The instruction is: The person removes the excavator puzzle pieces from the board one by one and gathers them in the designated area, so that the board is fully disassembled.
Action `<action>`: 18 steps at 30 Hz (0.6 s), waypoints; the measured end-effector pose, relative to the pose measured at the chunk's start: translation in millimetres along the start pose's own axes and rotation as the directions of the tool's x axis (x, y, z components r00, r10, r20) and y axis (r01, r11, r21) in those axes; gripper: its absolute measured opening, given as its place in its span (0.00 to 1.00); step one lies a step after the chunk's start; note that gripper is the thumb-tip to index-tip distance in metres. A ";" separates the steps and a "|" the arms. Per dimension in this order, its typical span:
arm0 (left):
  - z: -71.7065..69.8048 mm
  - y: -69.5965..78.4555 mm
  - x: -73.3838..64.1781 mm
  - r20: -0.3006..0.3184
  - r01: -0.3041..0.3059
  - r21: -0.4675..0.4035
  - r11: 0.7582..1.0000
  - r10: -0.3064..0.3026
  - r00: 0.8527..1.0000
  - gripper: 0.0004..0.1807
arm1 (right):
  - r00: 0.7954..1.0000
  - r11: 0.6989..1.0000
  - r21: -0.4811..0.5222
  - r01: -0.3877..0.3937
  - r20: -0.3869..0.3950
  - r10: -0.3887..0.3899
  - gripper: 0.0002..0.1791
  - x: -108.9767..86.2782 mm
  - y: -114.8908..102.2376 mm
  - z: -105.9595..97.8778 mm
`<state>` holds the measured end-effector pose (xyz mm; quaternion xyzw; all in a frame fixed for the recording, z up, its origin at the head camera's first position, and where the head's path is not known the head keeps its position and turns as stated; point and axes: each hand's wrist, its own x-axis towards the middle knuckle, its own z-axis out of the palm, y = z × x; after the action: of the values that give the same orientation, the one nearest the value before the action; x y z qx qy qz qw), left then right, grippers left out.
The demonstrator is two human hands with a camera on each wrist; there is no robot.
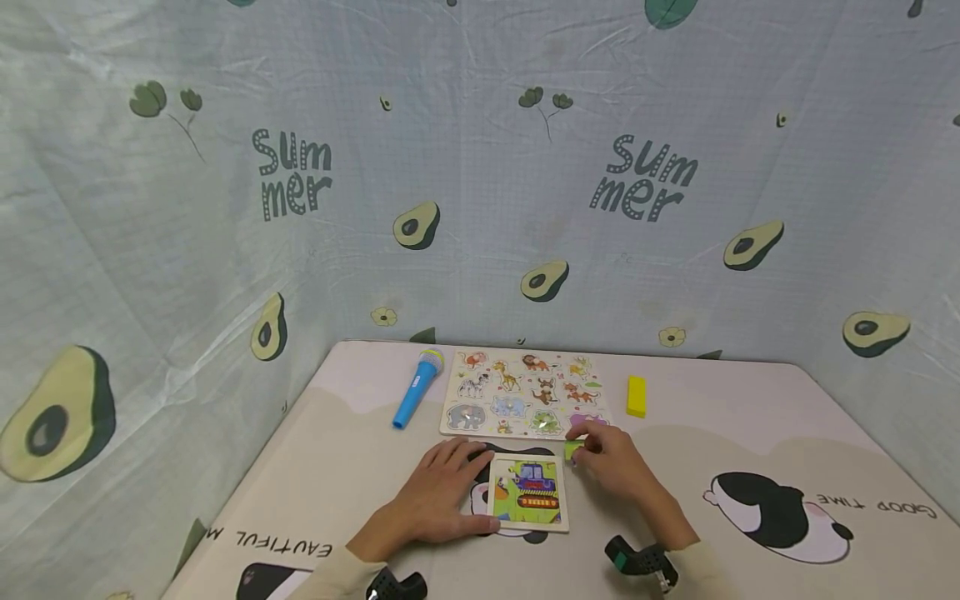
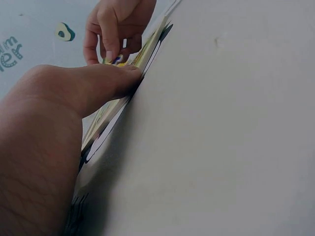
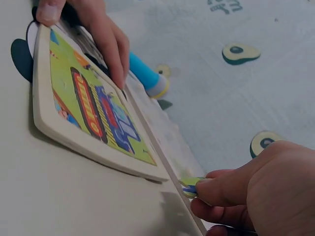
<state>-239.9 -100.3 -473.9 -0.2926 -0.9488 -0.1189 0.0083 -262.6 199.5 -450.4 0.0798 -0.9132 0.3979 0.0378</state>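
Note:
A small square wooden jigsaw puzzle (image 1: 537,490) with a purple and orange tracked vehicle on green lies in its pale frame. My left hand (image 1: 447,492) holds the frame's left side, thumb on the near corner and fingers along the far corner. To the right of the puzzle, my right hand (image 1: 611,458) pinches a green and blue puzzle piece (image 3: 188,186) between thumb and fingers. In the right wrist view the piece shows beside the frame's corner, its far part covered by the fingertips. The left wrist view shows my left thumb (image 2: 125,73) on the frame's edge.
Beyond the puzzle lies a wooden animal peg board (image 1: 525,392). A blue toy microphone (image 1: 416,392) sits to its left, a yellow block (image 1: 637,397) to its right. A patterned tablecloth covers the table (image 1: 735,433), and a printed curtain (image 1: 480,167) rises behind.

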 end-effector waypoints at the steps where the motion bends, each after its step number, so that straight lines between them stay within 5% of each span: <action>1: 0.2 -0.2 0.0 0.000 -0.001 0.000 1.000 0.001 1.000 0.54 | 1.000 1.000 -0.003 -0.007 0.004 0.007 0.10 -0.1 1.4 -0.5; 18: 0.1 -1.5 1.0 -0.011 -0.009 0.006 1.000 0.009 1.000 0.54 | 1.000 0.999 -0.027 -0.019 0.007 0.019 0.11 0.5 14.2 1.2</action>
<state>-241.5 -100.9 -474.3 -0.2963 -0.9477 -0.1174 0.0148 -265.6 208.1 -461.3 0.0718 -0.9193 0.3857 0.0318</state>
